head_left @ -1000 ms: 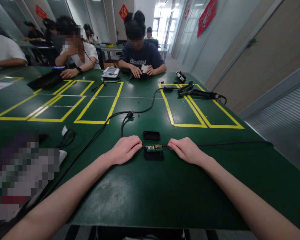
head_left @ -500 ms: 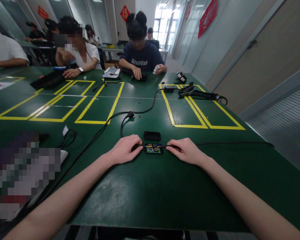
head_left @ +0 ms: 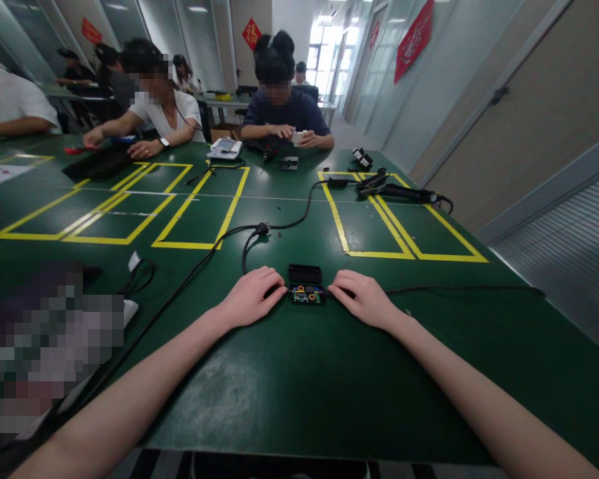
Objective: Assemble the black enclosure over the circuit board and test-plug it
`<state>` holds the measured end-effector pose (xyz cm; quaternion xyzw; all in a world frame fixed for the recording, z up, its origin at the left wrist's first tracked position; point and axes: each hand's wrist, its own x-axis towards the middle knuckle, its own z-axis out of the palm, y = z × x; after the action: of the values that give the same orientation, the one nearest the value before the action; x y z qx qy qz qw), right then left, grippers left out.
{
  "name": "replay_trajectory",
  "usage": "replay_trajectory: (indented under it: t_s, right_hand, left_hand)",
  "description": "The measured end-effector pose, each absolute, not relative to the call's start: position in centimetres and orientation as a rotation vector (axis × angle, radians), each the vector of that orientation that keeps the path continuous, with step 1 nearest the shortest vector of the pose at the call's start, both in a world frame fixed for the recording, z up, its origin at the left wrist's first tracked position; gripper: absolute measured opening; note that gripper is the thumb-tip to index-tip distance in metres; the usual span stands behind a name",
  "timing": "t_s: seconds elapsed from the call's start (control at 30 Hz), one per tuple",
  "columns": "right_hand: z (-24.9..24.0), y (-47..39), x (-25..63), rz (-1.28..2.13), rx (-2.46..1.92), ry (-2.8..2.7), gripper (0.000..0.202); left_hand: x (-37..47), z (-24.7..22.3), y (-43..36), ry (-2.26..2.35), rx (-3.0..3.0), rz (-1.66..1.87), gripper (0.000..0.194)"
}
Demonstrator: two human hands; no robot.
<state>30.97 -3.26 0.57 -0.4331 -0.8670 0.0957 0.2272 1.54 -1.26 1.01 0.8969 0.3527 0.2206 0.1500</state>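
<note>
A small green circuit board (head_left: pixel 307 297) with copper-ringed coils and coloured wires lies in a black plastic case half on the table in front of me. My left hand (head_left: pixel 252 297) is at its left end, thumb and fingers pinching the black cable where it enters the case. At the right end my right hand (head_left: pixel 362 299) pinches the other black cable (head_left: pixel 459 288), which runs off to the right. Just behind the board lies the black case cover (head_left: pixel 305 273), hollow side up. My fingers hide both cable entries.
A black plug (head_left: pixel 262 229) and a long cable (head_left: pixel 190 273) lie beyond my left hand. Yellow tape (head_left: pixel 379 253) marks the green table. A black tool-like object (head_left: pixel 399 191) lies at the far right. Across the table a person (head_left: pixel 287 110) handles a white item (head_left: pixel 298 138).
My right hand has shifted slightly left, closer to the board. The board sits a little nearer the cover. The person opposite has brought both hands to the white item.
</note>
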Motion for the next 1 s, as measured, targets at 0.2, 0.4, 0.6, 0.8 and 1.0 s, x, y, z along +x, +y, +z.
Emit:
replay_trajectory:
  t_s: [0.2,0.4,0.6,0.8,1.0]
  right_hand:
    - [0.6,-3.3,30.9,0.363,-1.188,-2.360,0.039]
    - [0.4,-3.2,31.0,0.445,-1.155,-2.354,0.040]
    - [0.7,-2.9,31.1,0.529,-1.164,-2.327,0.044]
    - [0.2,-2.8,30.5,0.491,-1.263,-2.229,0.033]
    - [-0.9,-2.6,29.8,0.292,-1.334,-2.067,0.050]
  left_hand:
    - [1.5,1.0,-1.3,1.017,2.519,0.666,0.012]
    - [1.4,0.8,-1.3,1.003,2.478,0.682,0.018]
    - [1.5,0.6,-1.2,1.006,2.413,0.681,0.023]
    - [1.9,0.5,-1.3,1.008,2.517,0.612,0.040]
    - [2.4,-0.1,-1.3,1.104,2.583,0.571,0.041]
